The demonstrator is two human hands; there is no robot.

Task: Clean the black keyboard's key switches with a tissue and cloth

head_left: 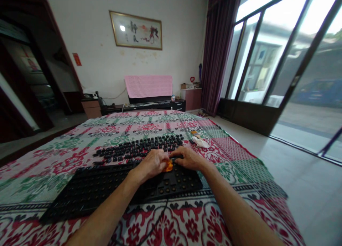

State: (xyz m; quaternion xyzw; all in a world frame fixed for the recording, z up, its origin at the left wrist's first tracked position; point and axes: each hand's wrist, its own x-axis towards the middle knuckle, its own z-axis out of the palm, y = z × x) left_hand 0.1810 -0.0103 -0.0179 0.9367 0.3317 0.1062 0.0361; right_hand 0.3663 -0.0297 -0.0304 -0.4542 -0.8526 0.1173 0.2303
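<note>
Keyboard (93, 189) with rows of bare key sockets is lying along the near edge of a patterned cloth (240, 169), its cable (157, 221) trailing off that edge. Loose black keycaps (141, 146) are spreading in a dense band just beyond the keyboard's far edge, some sitting close behind the hands. To the right of that band, toward the cloth's right edge, a crumpled white piece (201, 142) is resting, with what seems to be a brush (196, 133) lying just beyond it. Past the cloth's far edge, a low dark cabinet (178, 105) is standing against the wall, and a pink cover (149, 85) is hanging above it. The left forearm (112, 210) is crossing over the keyboard from the near edge and hiding part of its middle. The left hand (153, 163) is bending inward at the keyboard's far right part, its fingers closing on an orange piece (168, 165). The right forearm (232, 203) is slanting in past the keyboard's near right corner, and the right hand (189, 158) is curling palm-down beside the orange piece, fingertips pointing left; whether it is gripping anything cannot be told.
</note>
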